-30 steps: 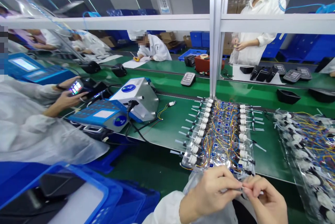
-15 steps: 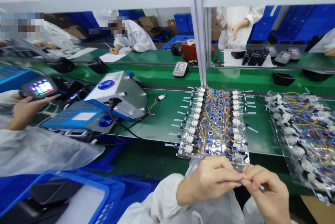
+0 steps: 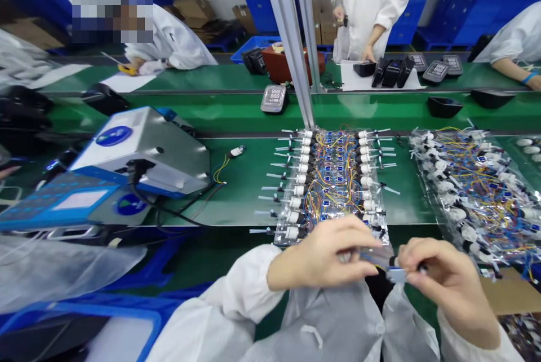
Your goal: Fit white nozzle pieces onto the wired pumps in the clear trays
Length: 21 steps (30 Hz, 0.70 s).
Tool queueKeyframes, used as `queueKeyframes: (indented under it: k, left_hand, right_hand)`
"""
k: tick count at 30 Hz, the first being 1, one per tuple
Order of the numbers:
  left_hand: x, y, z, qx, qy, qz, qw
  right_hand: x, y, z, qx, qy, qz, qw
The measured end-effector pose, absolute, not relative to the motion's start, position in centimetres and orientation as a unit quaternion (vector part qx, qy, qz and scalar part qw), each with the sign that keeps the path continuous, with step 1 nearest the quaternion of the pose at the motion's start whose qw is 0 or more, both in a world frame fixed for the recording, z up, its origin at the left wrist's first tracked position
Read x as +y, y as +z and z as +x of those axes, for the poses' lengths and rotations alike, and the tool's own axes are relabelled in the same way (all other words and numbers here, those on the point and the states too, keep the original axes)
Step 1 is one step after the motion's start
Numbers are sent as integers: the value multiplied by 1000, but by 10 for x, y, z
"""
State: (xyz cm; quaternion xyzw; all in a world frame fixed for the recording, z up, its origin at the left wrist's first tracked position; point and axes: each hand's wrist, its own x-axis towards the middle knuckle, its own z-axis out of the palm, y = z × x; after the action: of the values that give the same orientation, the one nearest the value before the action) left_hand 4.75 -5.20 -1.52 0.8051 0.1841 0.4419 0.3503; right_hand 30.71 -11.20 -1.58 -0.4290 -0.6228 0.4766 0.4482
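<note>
Wired blue connector point(image 3: 396, 275) sits clenched in the right hand's point(image 3: 443, 288) fingers point(image 3: 412, 254), above the green counter's point(image 3: 408, 210) edge. Its leads point(image 3: 374, 257) run to the left hand point(image 3: 325, 255), whose fingers point(image 3: 359, 235) curl around them, partly hidden. That hand overlaps the nearer of two clear bags point(image 3: 333, 198) of wired white fittings. Beyond stand one steel tester point(image 3: 169, 153), one digital meter point(image 3: 274, 98) and two black trays point(image 3: 443, 107).
</note>
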Motion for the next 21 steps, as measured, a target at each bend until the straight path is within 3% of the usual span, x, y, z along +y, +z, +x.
queueKeyframes:
  k: [3, 6, 11, 15, 18, 21]
  left_hand:
    - [-32, -1, 37, 203, 355, 825, 390]
    - [-20, 9, 30, 175, 291, 856, 390]
    - [-15, 20, 29, 153, 319, 866, 353]
    - [-7, 24, 34, 103, 302, 873, 369]
    - [13, 14, 40, 136, 347, 857, 355]
    - [41, -11, 42, 212, 374, 853, 295]
  right_hand:
    - [-113, -1, 326, -564, 478, -420, 526]
    - [-108, 8, 338, -574, 461, -422, 529]
    - [-94, 16, 340, -723, 360, -467, 359]
    - [-90, 25, 343, -821, 308, -415, 241]
    - [-94, 27, 356, -799, 317, -424, 286]
    - [-94, 21, 370, -678, 338, -500, 420]
